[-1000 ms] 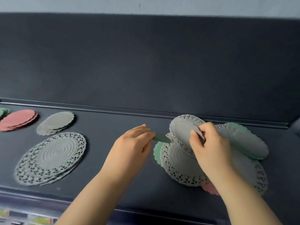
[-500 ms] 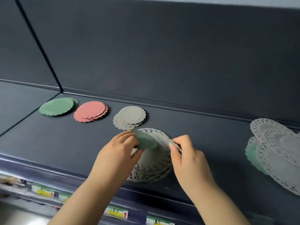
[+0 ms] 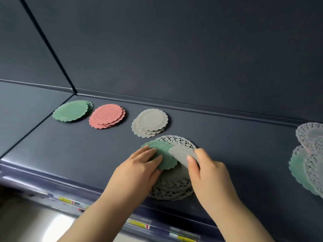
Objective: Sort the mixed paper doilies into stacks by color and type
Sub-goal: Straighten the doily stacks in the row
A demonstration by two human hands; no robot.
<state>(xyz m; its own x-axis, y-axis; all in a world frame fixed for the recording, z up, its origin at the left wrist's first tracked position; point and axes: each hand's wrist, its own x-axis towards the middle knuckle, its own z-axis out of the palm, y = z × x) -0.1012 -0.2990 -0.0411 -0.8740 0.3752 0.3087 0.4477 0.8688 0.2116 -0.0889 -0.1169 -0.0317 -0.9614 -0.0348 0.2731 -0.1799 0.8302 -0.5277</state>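
A left hand is pinching a green scalloped doily and a right hand is pinching a white ribbed doily between thumb and forefinger. Both doilies are hovering over, perhaps touching, a stack of white lace doilies on a dark shelf. Behind it are sitting a green stack, a pink stack and a white ribbed stack — an unsorted pile is lying far right.

1. Left hand, at left of lace doily stack: was bare, nothing worn.
2. Right hand, at right of stack: was bare; thumbnail short, rounded, plain.
3. Left forearm and right forearm, nearer than stack: were unsleeved to frame edge.
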